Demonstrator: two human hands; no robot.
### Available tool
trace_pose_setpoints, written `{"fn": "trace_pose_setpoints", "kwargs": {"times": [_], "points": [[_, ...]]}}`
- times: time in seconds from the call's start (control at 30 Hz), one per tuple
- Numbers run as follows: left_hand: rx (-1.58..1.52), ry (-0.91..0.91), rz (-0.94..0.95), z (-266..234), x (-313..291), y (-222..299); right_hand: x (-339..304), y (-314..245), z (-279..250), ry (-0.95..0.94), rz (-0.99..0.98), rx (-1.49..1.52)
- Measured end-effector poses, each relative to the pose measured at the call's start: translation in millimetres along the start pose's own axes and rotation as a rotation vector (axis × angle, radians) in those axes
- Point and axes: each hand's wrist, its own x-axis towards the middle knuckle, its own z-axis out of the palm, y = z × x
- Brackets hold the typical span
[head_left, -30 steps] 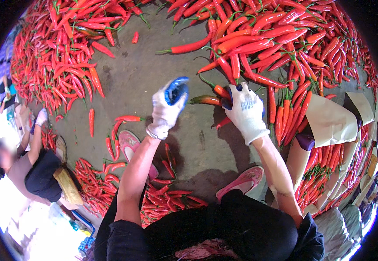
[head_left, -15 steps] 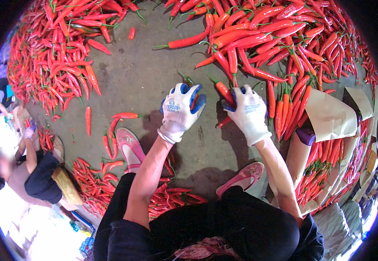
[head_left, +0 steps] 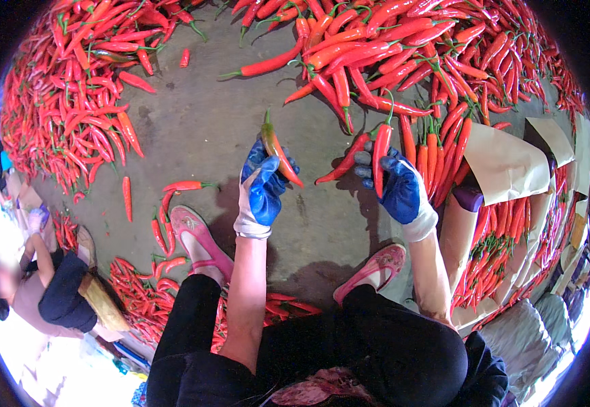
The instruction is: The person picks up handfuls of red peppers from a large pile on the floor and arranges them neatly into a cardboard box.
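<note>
Both hands wear white gloves with blue palms, turned palm-up over the floor. My left hand (head_left: pixel 261 193) is closed on a chili pepper (head_left: pixel 282 157), brownish green at the stem end and red-orange toward the tip. Between the thumb and fingers of my right hand (head_left: pixel 403 193) is a glossy red chili pepper (head_left: pixel 381 152), its green stem pointing away from me. A second red chili pepper (head_left: pixel 342 165) slants out to the left from the fingers of that hand; whether it is gripped too, I cannot tell.
Heaps of red chilies (head_left: pixel 403 41) lie far right and far left (head_left: pixel 64 102), with more between my feet and at the left. A paper-lined box (head_left: pixel 461 237) of chilies stands at my right. A person (head_left: pixel 44 292) sits at the left.
Both hands have turned from backs up to palms up, bringing the chilies into fuller view. The left hand's pepper is raised across the fingers. The view has shifted slightly.
</note>
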Motion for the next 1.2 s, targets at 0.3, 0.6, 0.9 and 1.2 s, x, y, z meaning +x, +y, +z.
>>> {"fn": "trace_pose_setpoints", "kwargs": {"times": [0.3,0.6,0.9,1.2], "points": [[0.094,-0.056,-0.126,20,8,-12,-17,15,-13,0.401,-0.196,-0.271],[1.789,-0.093,0.5,72,14,-67,0,2,-18,0.582,-0.372,-0.247],[0.62,-0.006,0.029,19,-5,-15,55,-23,29,0.446,-0.575,-1.382],[-0.029,0.029,-0.02,22,19,-8,82,-1,45,0.241,-0.342,-1.551]]}}
